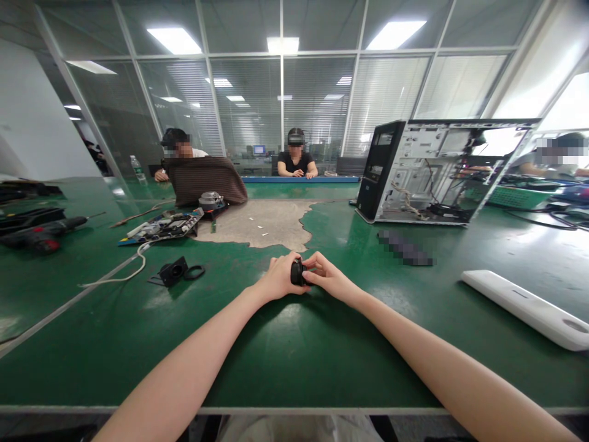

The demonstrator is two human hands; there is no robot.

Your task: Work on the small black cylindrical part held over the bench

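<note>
A small round black part [297, 272] is held between both hands just above the green table [285, 344]. My left hand [280, 277] wraps round it from the left. From the right, the thumb and fingers of my right hand [326, 277] pinch its side. Left of my hands, a black square-plated part [172, 271] with a round opening lies on the table, and a black ring [194, 272] lies beside it. Fine detail of the held part is hidden by my fingers.
An open computer case [414, 175] stands back right. A white elongated casing [524, 307] lies right. A circuit board [161, 227], a brown cloth [207, 178], a cable and a power drill [46, 236] are left. Several people sit round the table.
</note>
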